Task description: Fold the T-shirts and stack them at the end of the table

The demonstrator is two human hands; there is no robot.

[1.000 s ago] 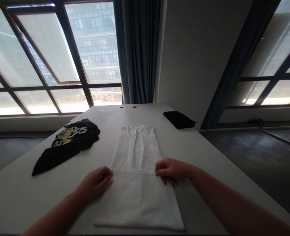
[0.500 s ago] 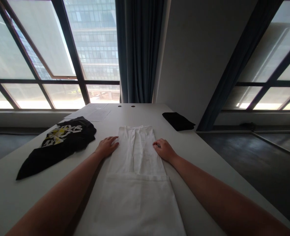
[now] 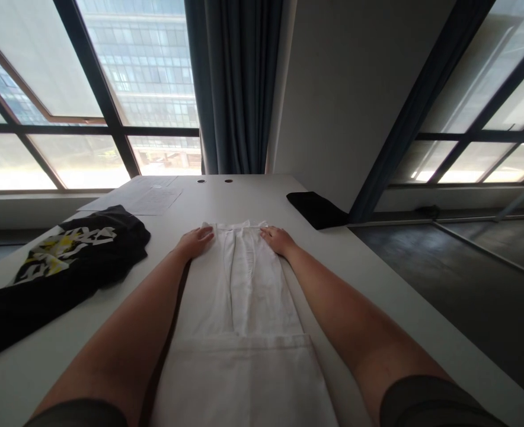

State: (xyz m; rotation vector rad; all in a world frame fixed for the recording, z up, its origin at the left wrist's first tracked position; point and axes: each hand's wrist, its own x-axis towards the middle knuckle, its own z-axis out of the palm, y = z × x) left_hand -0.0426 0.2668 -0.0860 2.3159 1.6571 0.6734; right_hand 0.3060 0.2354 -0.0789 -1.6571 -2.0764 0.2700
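Note:
A white garment (image 3: 239,284) lies lengthwise on the table in front of me, folded narrow, with a wide flap (image 3: 244,379) over its near end. A long open pleat runs down its middle; its exact kind is hard to tell. My left hand (image 3: 194,242) rests on the far left corner, fingers stretched out and lying on the cloth. On the far right corner lies my right hand (image 3: 278,240), its fingers extended over the edge. Both hands press from above, and no grip on the fabric shows.
To the left lies a rumpled black garment (image 3: 97,255) with a white and yellow print. Behind it are paper sheets (image 3: 155,200). A folded black cloth (image 3: 318,210) sits at the right edge of the white table (image 3: 226,204). A curtain (image 3: 239,89) hangs beyond.
Both hands have slid forward along the garment's sides to its far corners. My right fingers have straightened from a more curled pose. The camera view has shifted forward and right.

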